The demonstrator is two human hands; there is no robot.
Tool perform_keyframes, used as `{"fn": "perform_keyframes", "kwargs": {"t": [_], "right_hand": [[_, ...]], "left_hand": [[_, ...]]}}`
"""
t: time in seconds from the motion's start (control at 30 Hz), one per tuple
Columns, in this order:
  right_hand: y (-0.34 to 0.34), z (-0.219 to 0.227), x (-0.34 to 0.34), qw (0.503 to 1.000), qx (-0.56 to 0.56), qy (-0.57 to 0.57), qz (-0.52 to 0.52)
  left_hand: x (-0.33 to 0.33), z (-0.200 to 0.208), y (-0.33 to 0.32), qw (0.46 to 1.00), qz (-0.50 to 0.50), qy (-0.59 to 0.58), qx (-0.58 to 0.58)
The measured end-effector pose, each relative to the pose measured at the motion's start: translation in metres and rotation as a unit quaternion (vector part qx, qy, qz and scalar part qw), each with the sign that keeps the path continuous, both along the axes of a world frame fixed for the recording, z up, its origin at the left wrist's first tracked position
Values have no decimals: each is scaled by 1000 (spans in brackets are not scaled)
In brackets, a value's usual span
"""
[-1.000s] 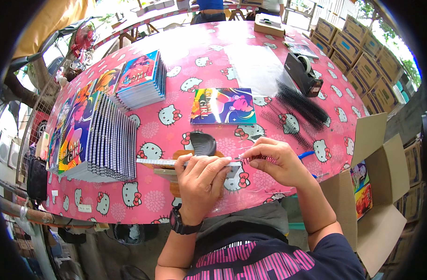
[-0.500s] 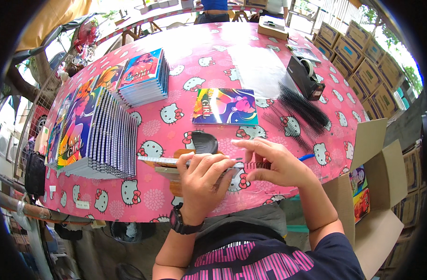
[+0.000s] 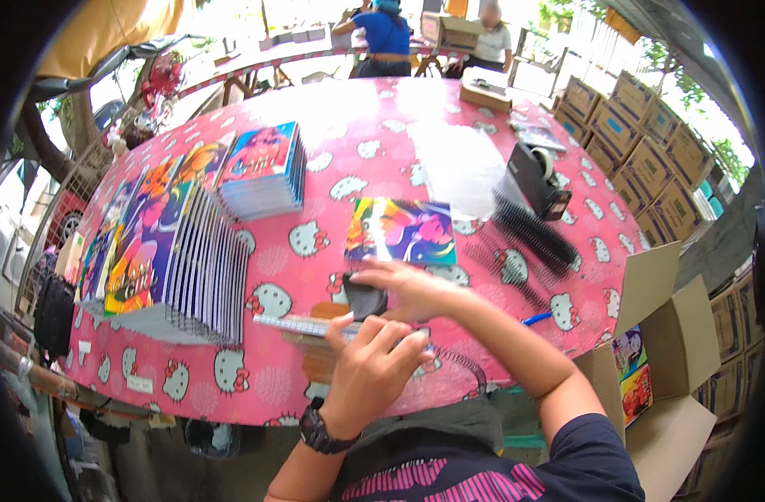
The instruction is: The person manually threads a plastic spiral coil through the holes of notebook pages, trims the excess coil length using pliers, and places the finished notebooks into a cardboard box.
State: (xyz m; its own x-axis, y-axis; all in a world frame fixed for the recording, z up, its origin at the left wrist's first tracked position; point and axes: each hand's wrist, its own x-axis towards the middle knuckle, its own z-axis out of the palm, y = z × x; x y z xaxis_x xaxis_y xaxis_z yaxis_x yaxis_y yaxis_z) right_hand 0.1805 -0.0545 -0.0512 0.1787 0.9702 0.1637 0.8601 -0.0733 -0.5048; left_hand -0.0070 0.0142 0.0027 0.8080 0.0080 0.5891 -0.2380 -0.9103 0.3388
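My left hand (image 3: 367, 368), with a black watch at its wrist, is closed around a notebook (image 3: 303, 326) held edge-on, its punched edge up. From the notebook's right end a dark spiral coil (image 3: 464, 361) hangs out loosely toward the table edge. My right hand (image 3: 411, 289) is off the coil, slightly blurred, fingers apart and stretched to the left over a black rounded object (image 3: 364, 299). That object sits by a brown wooden piece (image 3: 319, 366), partly hidden by the notebook and hands. Just beyond lies a colourful notebook (image 3: 403, 230), flat on the table.
Stacked spiral notebooks (image 3: 207, 259) fill the left side, with another stack (image 3: 265, 171) behind. To the right are loose black coils (image 3: 533, 238), a tape dispenser (image 3: 537, 180), a blue pen (image 3: 535, 319) and an open carton (image 3: 650, 309). Two people work at the far table.
My right hand has left the coil and moved left and away from me, over the black object. The coil's free end now droops. The view has tilted up a little.
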Motion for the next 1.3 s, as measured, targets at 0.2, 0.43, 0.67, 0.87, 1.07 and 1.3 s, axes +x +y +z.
{"fn": "perform_keyframes", "kwargs": {"t": [0.2, 0.43, 0.67, 0.87, 1.07, 1.3], "right_hand": [[33, -18, -6, 992, -79, -91, 33], [3, -31, 1, 999, -18, -21, -17], [-41, -1, -7, 950, 101, 293, -45], [-78, 29, -25, 768, 235, 583, 123], [-77, 63, -25, 882, 158, 442, 40], [-63, 78, -15, 889, 131, 426, 107]], "left_hand": [[6, -3, 4, 1000, 12, -3, 3], [10, -4, 4, 1000, 9, -16, -19], [7, 0, 7, 999, 13, -13, -39], [-8, -3, 25, 994, 97, -14, -54], [-9, -6, 26, 990, 95, -16, -105], [-15, 2, 42, 987, 129, -22, -98]]}}
